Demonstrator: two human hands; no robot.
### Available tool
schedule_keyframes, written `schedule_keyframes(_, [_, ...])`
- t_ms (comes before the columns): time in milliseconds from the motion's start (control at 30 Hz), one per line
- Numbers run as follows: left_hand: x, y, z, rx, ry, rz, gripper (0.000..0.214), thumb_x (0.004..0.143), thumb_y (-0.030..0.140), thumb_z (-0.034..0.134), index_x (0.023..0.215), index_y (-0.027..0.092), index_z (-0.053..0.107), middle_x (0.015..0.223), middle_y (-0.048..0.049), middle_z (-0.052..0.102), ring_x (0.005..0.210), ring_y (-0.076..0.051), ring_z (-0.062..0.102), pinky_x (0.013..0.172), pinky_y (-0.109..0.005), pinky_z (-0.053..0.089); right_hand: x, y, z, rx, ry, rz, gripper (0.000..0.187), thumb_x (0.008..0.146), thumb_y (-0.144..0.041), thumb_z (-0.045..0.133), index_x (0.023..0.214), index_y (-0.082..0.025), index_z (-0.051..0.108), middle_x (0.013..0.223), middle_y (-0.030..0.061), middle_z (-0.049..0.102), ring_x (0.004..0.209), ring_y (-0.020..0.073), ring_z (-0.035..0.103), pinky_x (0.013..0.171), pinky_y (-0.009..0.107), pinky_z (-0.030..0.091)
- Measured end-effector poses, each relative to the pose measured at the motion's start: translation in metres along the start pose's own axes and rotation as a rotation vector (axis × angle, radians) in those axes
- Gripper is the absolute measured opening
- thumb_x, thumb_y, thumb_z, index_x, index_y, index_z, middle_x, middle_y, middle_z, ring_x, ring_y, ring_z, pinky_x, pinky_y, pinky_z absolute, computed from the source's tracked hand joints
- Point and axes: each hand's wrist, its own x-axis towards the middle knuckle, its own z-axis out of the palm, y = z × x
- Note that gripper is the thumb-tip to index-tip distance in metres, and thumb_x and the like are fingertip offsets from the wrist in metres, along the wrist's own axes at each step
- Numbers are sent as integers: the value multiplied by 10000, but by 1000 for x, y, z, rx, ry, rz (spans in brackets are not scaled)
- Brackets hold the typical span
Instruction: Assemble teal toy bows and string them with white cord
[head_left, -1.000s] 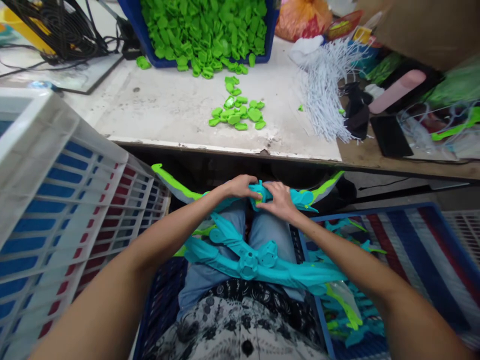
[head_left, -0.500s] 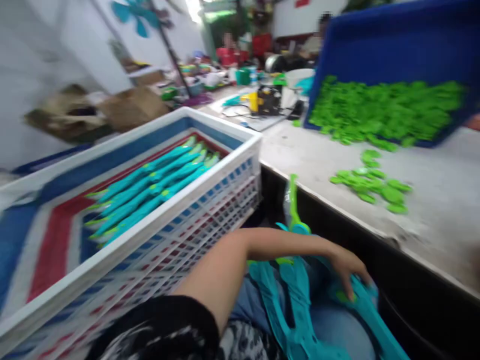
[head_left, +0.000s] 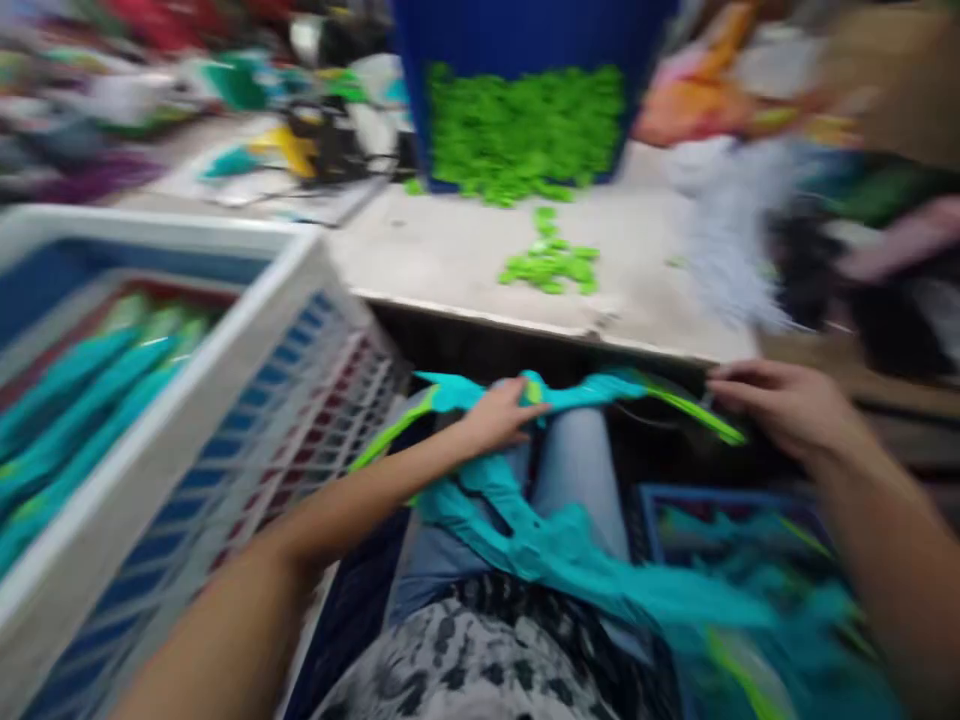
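My left hand [head_left: 499, 415] is closed around the middle of a long teal plastic toy bow [head_left: 592, 390] with bright green ends, held across above my knees. Past its right green end [head_left: 697, 412], my right hand [head_left: 784, 405] has thumb and fingers pinched together. What they hold, perhaps a thin string, is too blurred to make out. More teal bows [head_left: 525, 535] lie over my lap and reach to the lower right.
A white slatted crate [head_left: 300, 245] at left holds rows of teal bows. On the table [head_left: 420, 255], a blue bin [head_left: 540, 35] holds green pieces, with loose green discs [head_left: 551, 265] before it. A blue container [head_left: 720, 492] with teal parts is low at right.
The view has swung right. My left hand has lifted a teal bow and holds it crosswise. My right hand has come into view beside its green end.
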Motion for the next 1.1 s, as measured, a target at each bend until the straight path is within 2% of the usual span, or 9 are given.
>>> schedule_keyframes(100, [5, -7, 2, -99, 9, -3, 490, 789, 226, 634, 1266, 298, 551, 1410, -142, 356, 1263, -340, 386, 997, -485, 388, -54, 29, -39, 122, 147, 116, 346, 470, -374, 843, 684, -160, 675, 549, -1, 591, 467, 83, 467, 437, 225, 360])
schedule_keyframes(267, [1, -17, -1, -240, -44, 92, 373, 861, 249, 486, 1200, 356, 599, 1411, -70, 377, 1185, -276, 485, 950, -424, 455, -98, 82, -59, -1, 542, 14, 259, 580, -351, 768, 730, -163, 672, 648, 17, 651, 563, 128, 561, 523, 255, 451])
schedule_keyframes(467, [3, -13, -18, -232, -4, 165, 422, 808, 313, 554, 1228, 279, 582, 1383, -126, 423, 1184, -324, 479, 971, -479, 428, -108, 117, -53, -224, 588, -37, 203, 707, -348, 644, 775, -159, 678, 654, 17, 656, 548, 132, 552, 531, 261, 450])
schedule_keyframes(567, [22, 21, -29, -284, 108, 137, 385, 795, 335, 583, 1167, 241, 612, 1321, -131, 489, 1230, -328, 435, 1032, -510, 360, -115, 121, -51, -329, 588, -76, 170, 739, -324, 619, 779, -171, 681, 677, 13, 665, 557, 130, 554, 553, 262, 446])
schedule_keyframes(633, [44, 57, -28, -451, 65, 113, 307, 824, 330, 552, 1100, 227, 641, 1220, -108, 570, 1157, -281, 507, 1013, -457, 399, -123, 122, -50, -377, 585, -95, 151, 755, -306, 608, 780, -176, 680, 700, 13, 672, 563, 128, 556, 569, 263, 447])
schedule_keyframes(733, [83, 118, -6, -878, -246, 3, 242, 840, 302, 539, 1006, 180, 666, 1051, -81, 658, 976, -215, 611, 875, -352, 502, -131, 126, -49, -425, 581, -109, 142, 775, -294, 588, 769, -179, 671, 719, 19, 674, 583, 133, 563, 586, 268, 452])
schedule_keyframes(867, [125, 179, 38, -1430, -543, -449, 171, 833, 170, 546, 960, 106, 641, 879, -92, 684, 768, -153, 653, 681, -254, 530, -134, 133, -45, -432, 588, -142, 140, 800, -296, 575, 765, -187, 655, 755, 26, 675, 619, 143, 583, 595, 276, 462])
schedule_keyframes(967, [140, 201, 58, -1639, -563, -634, 118, 833, 121, 537, 894, 96, 635, 786, -78, 670, 664, -121, 642, 615, -223, 526, -133, 138, -43, -439, 579, -193, 136, 819, -291, 568, 758, -195, 643, 784, 36, 674, 691, 162, 611, 631, 294, 482])
schedule_keyframes(1100, [149, 211, 68, -1735, -584, -707, 141, 836, 87, 503, 909, 101, 623, 712, -61, 665, 613, -117, 642, 589, -214, 533, -134, 144, -41, -466, 518, -218, 126, 837, -279, 547, 782, -211, 637, 811, 51, 670, 774, 192, 617, 695, 344, 508])
